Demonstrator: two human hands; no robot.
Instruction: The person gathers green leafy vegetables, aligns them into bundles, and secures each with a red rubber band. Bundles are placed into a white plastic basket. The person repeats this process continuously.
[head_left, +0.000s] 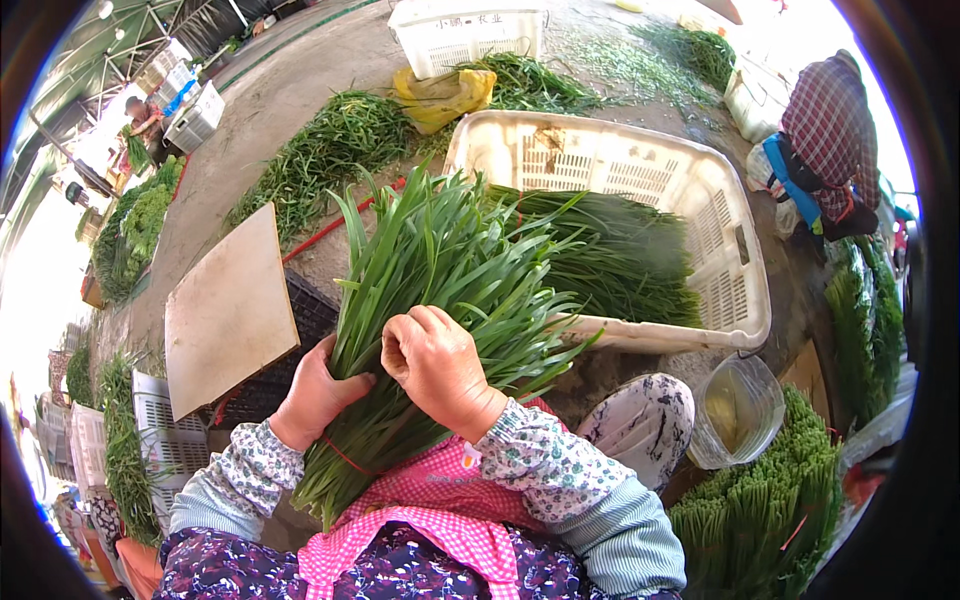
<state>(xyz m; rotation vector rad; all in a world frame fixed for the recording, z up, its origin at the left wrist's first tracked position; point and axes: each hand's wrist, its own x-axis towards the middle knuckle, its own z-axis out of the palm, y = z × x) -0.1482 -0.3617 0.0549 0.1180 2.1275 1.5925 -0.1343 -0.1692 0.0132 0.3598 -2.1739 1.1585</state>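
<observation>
A thick bunch of long flat green leaves, apparently garlic chives (450, 262), slants across my lap with its leaf tips pointing away from me. My left hand (319, 397) grips its left side, thumb across the front. Below that hand a thin red band (346, 456) runs around the stalks. My right hand (435, 367) is over the middle of the bunch, fingers curled and pinched together; whether a leaf is between them cannot be made out. Just beyond, a white plastic crate (600, 139) holds tied chive bundles (622, 262) lying on their sides.
A pale board (232, 315) rests on a dark crate (304, 315) at left. Loose greens (337, 142) lie on the floor ahead. To the right stand a clear plastic container (739, 412) and upright green bundles (765, 487). A person in a plaid top (832, 120) bends at far right.
</observation>
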